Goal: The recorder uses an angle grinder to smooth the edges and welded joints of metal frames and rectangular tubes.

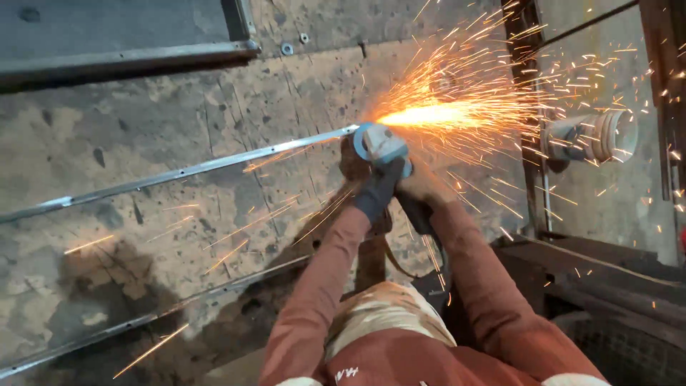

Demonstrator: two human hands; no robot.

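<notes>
Two hands are on the angle grinder [386,154] just right of frame centre. My left hand [376,191], in a dark glove, is wrapped tight around the grinder's body below the guard, and my right hand [421,187] is closed around the rear of the tool. The disc meets the right end of a long steel strip [179,173], which runs from the left edge up to centre across the stained concrete floor [143,114]. Sparks [464,107] spray toward the upper right, past a pale cylindrical object [597,136]. A second steel strip [143,322] lies lower left.
</notes>
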